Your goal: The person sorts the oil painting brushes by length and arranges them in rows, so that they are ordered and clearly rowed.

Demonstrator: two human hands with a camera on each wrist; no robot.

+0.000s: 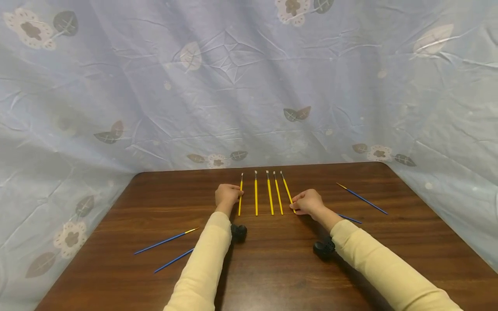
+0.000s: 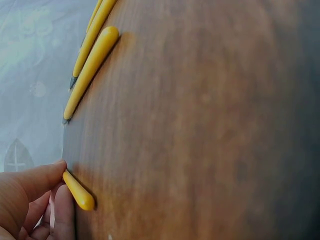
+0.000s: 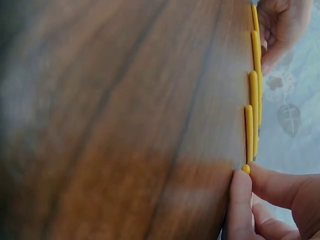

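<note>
Several yellow-handled paintbrushes stand in a row at the far middle of the table, bristles toward the curtain. My left hand (image 1: 228, 195) pinches the leftmost yellow paintbrush (image 1: 240, 198) between thumb and fingers; its rounded handle end (image 2: 82, 196) sticks out past the fingertips in the left wrist view. At the other end of the row, my right hand (image 1: 308, 202) pinches the slanted rightmost yellow paintbrush (image 1: 287, 190) near its handle end (image 3: 246, 169). Between the hands lie a yellow paintbrush (image 1: 256, 194), another yellow paintbrush (image 1: 270, 196) and a third yellow paintbrush (image 1: 278, 195).
Two blue paintbrushes lie at the left, one blue paintbrush (image 1: 165, 241) behind another blue paintbrush (image 1: 173, 261) partly under the left sleeve. On the right are a blue paintbrush (image 1: 362, 198) and a partly covered blue paintbrush (image 1: 350, 219). A patterned curtain (image 1: 249, 86) borders the wooden table (image 1: 280, 276).
</note>
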